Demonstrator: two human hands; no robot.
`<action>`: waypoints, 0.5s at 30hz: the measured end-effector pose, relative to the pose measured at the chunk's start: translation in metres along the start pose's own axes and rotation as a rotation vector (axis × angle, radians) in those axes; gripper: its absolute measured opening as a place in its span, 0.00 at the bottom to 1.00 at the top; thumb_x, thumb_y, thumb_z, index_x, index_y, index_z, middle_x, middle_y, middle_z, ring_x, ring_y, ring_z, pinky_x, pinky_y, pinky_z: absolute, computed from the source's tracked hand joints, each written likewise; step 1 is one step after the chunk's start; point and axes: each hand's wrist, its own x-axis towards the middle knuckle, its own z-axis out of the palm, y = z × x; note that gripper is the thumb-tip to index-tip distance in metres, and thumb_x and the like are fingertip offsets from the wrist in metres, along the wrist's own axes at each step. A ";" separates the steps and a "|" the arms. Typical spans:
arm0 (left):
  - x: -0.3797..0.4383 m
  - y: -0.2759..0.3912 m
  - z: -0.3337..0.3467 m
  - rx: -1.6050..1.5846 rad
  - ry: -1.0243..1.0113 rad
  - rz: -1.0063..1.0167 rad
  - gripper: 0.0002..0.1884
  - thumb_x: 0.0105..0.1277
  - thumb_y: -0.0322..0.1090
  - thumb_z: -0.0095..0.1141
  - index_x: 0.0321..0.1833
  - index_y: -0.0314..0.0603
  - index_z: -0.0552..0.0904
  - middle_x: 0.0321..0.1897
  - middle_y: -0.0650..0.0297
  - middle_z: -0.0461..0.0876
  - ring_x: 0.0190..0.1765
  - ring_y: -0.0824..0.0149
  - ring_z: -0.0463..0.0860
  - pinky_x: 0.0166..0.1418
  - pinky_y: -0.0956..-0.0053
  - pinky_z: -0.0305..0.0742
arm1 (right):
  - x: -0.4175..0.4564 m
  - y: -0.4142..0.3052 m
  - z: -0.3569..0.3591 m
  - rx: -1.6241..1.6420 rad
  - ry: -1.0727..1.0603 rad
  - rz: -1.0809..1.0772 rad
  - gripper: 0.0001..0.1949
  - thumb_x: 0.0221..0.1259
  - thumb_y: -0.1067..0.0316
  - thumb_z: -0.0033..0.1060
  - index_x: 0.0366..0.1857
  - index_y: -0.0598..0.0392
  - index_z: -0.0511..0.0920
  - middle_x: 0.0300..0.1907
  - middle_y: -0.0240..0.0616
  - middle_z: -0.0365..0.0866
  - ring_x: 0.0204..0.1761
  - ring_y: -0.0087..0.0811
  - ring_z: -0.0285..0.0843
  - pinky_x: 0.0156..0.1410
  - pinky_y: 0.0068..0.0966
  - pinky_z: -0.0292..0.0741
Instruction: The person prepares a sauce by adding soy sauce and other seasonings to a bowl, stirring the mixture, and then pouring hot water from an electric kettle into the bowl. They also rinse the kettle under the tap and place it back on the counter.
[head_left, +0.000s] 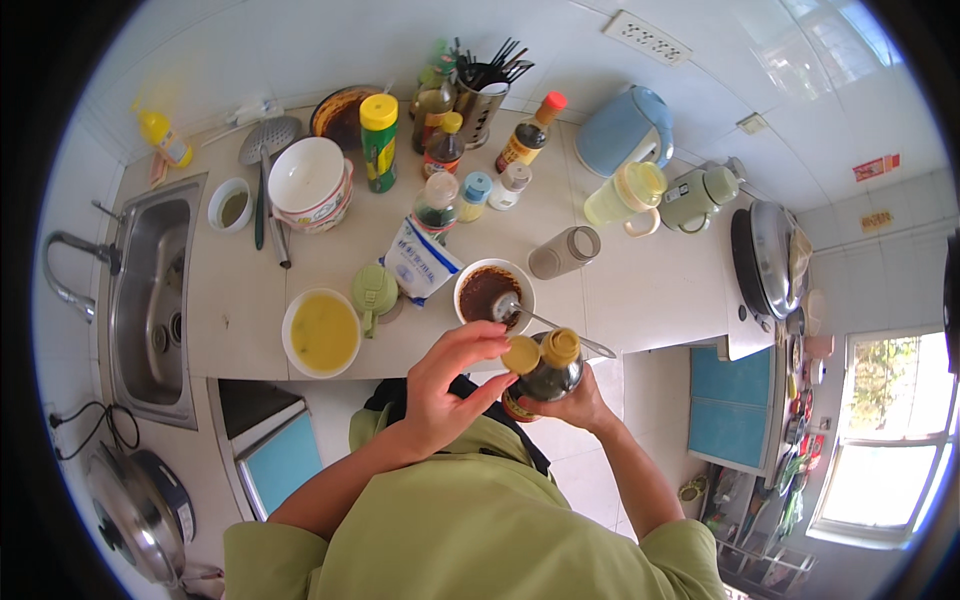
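In my right hand (581, 405) is a dark glass sauce bottle (551, 379), held upright in front of my body at the counter's front edge. Its yellow neck (561, 346) is uncovered. Thumb and fingers of my left hand (442, 386) are around a round yellow cap (521, 355) right beside the neck; whether a hinge joins the two cannot be seen. Just beyond both hands sits a white bowl (459, 289) of dark red-brown sauce (484, 289). A metal spoon (559, 325) rests in it, its handle pointing over the edge towards the bottle.
A bowl of yellow liquid (324, 334), a green lid (375, 291), a white-and-blue packet (420, 262) and a grey jar (564, 253) surround the sauce bowl. Behind stand seasoning bottles (444, 146), stacked bowls (309, 180), a pitcher (622, 195) and a blue kettle (622, 131). The sink (150, 292) is left.
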 end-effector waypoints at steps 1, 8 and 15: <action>0.001 0.007 -0.003 0.007 -0.016 0.054 0.21 0.53 0.17 0.68 0.51 0.32 0.81 0.58 0.51 0.78 0.54 0.62 0.81 0.57 0.71 0.78 | -0.002 -0.011 0.002 0.037 0.004 -0.047 0.37 0.37 0.64 0.84 0.58 0.56 0.73 0.51 0.36 0.81 0.53 0.30 0.80 0.60 0.28 0.74; 0.002 0.050 -0.020 0.020 -0.163 0.217 0.23 0.47 0.22 0.75 0.47 0.34 0.81 0.49 0.47 0.82 0.47 0.55 0.85 0.49 0.66 0.81 | -0.009 -0.051 -0.006 0.070 -0.107 -0.349 0.40 0.39 0.65 0.83 0.60 0.56 0.68 0.59 0.44 0.75 0.56 0.36 0.79 0.63 0.33 0.74; 0.007 0.078 -0.037 0.049 -0.212 0.481 0.21 0.56 0.37 0.72 0.50 0.42 0.80 0.50 0.53 0.83 0.43 0.57 0.87 0.42 0.71 0.82 | -0.012 -0.092 0.002 -0.028 -0.066 -0.627 0.32 0.39 0.66 0.80 0.54 0.57 0.74 0.55 0.44 0.79 0.57 0.46 0.78 0.61 0.36 0.76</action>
